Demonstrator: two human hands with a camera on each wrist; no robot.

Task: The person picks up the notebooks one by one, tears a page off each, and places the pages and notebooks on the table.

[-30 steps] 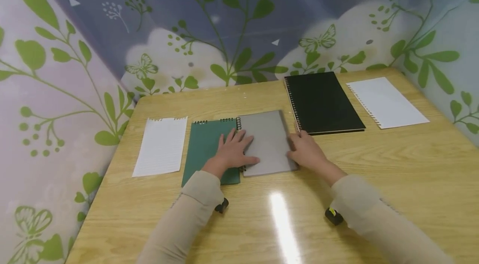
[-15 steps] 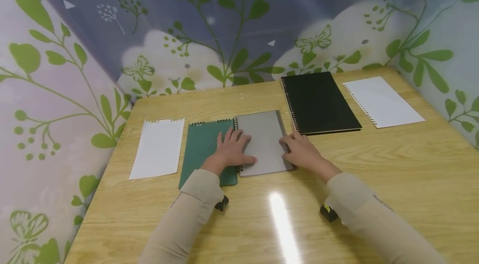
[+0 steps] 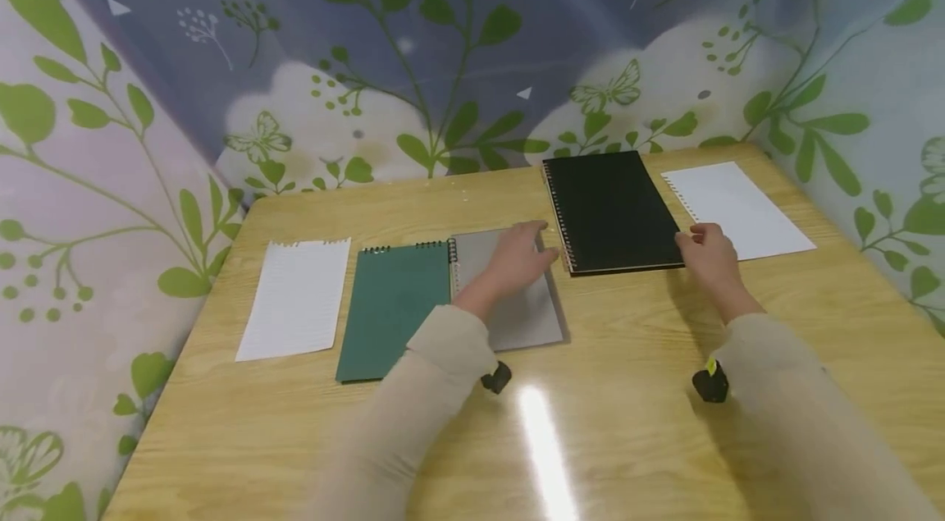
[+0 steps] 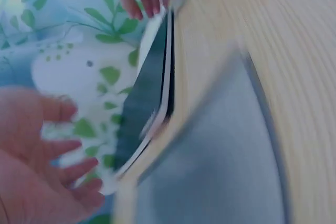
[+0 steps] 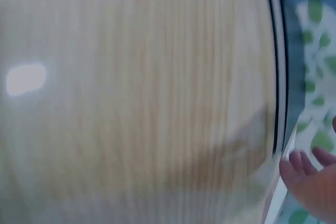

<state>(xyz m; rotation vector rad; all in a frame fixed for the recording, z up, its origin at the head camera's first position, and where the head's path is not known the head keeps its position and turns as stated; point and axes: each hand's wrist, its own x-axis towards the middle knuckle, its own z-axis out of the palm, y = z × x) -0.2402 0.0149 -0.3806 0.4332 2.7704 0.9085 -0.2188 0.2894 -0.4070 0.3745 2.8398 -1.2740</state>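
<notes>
In the head view the left hand [image 3: 517,260] hangs over the grey spiral notebook [image 3: 527,316], its fingers extended toward the black spiral notebook [image 3: 613,209]. The left wrist view shows this hand [image 4: 42,166] with its fingers spread, holding nothing, beside the grey notebook [image 4: 215,166]. At the lower right corner of the black notebook is the right hand [image 3: 712,262], fingers slightly bent; whether they touch it is unclear. In the right wrist view the hand [image 5: 315,182] appears near the black notebook's edge [image 5: 281,66].
A green spiral notebook [image 3: 391,308] lies against the grey one's left side. Farther left is a lined torn sheet [image 3: 295,299]. A white torn sheet [image 3: 746,209] lies right of the black notebook on the wooden table [image 3: 627,406]. Patterned walls border the table.
Both hands have left the grey notebook's sides. The left hand has lifted and moved right; the right hand has moved right and slightly away to the black notebook's corner. The head view has shifted slightly.
</notes>
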